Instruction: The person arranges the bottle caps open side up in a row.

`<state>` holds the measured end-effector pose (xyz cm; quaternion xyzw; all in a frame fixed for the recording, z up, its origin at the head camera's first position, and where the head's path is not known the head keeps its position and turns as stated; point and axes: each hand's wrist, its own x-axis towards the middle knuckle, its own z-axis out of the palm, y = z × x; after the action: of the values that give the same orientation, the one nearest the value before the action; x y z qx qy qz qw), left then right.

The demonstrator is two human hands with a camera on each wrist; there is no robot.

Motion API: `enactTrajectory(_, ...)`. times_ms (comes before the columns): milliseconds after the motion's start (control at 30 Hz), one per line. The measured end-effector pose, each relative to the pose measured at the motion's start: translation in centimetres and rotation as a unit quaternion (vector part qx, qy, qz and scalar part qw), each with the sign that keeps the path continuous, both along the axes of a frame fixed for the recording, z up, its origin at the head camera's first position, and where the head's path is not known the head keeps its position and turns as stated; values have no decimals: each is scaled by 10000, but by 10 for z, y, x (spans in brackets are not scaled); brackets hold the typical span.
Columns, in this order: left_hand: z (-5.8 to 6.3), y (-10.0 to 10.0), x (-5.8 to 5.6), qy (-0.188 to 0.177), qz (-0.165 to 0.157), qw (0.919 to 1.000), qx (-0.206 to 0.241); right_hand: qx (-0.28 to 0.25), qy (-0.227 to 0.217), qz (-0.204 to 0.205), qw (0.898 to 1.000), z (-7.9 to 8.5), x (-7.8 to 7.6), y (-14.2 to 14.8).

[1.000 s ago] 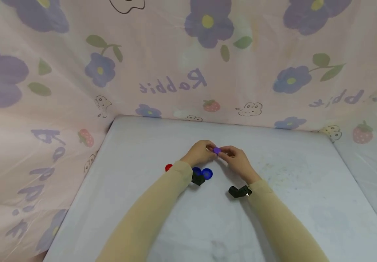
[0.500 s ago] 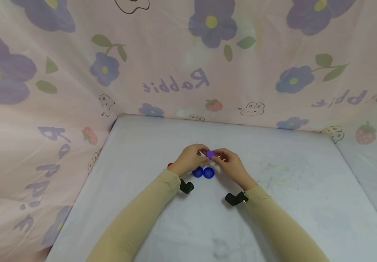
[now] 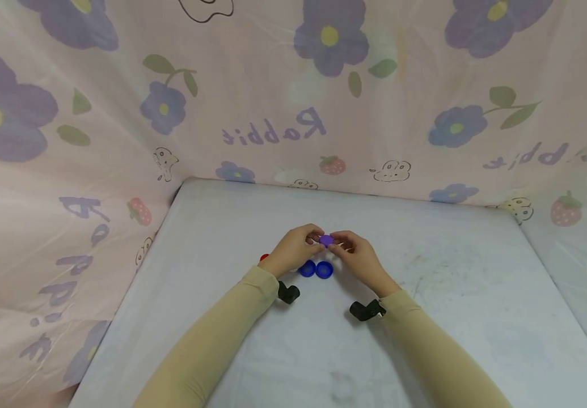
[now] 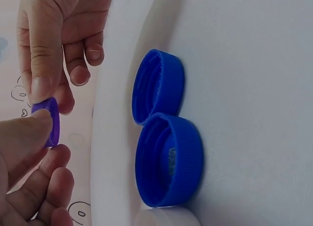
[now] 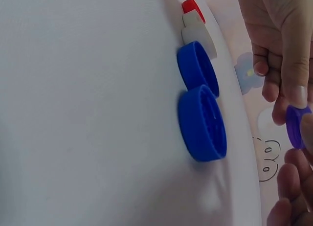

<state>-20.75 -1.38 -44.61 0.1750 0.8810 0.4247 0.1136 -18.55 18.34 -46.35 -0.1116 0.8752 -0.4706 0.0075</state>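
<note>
Both hands hold a small purple bottle cap (image 3: pixel 326 241) between them, raised over the far part of the table. My left hand (image 3: pixel 293 250) pinches its left side; in the left wrist view that thumb lies across the purple cap (image 4: pixel 55 130). From the other side my right hand (image 3: pixel 360 258) pinches the rim with thumb and fingertip, the other fingers loosely bent. Below the hands, two larger blue caps, a left one (image 3: pixel 307 268) and a right one (image 3: pixel 324 270), sit side by side and touching, hollow sides up.
The row continues leftward with a larger white cap (image 5: pixel 198 37), a smaller white cap (image 5: pixel 192 18) and a red cap (image 5: pixel 193 9). My left forearm and hand partly cover these in the head view. A patterned curtain (image 3: pixel 273 73) stands behind the white table (image 3: pixel 293 351).
Both hands have shifted slightly left and nearer with the purple cap, and the left wrist has swung off the blue caps. Over the last half second hardly anything moves.
</note>
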Motion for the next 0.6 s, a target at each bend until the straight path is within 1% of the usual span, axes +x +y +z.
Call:
enactTrajectory(267, 0, 0, 1, 48, -49, 10000, -11, -97, 160, 1, 9998, 1, -1, 0)
enactTrajectory(433, -1, 1, 1, 28, -28, 10000, -5, -108, 131, -30, 9999, 0, 0, 0)
enactTrajectory(600, -2, 0, 4, 53, 37, 9999, 136, -233, 93, -165, 9995, 0, 1, 0)
